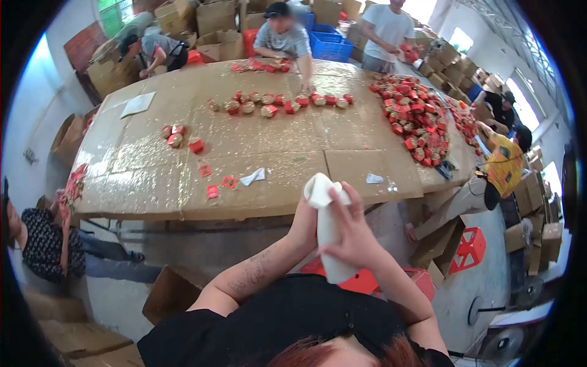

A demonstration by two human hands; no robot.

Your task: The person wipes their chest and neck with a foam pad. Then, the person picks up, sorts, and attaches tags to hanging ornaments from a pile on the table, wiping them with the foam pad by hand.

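In front of my chest, past the table's near edge, I hold a long white bottle-shaped thing (333, 251) upright and slightly tilted. Its top is a loose, folded white piece that looks like cloth or paper; I cannot tell whether it is separate. My left hand (304, 225) closes round its left side, the fingers mostly hidden behind it. Across its front and right side lies my right hand (353, 231), fingers bent over the upper part and somewhat blurred. Beyond my hands is the large tape-covered cardboard tabletop (263, 174).
A big heap of red and gold small pieces (416, 116) covers the table's right side. Several more form a row (269, 103) farther back. Flat red pieces (213, 191) and white scraps (252, 177) lie nearer. Other people work around the table. A red stool (468, 251) stands right.
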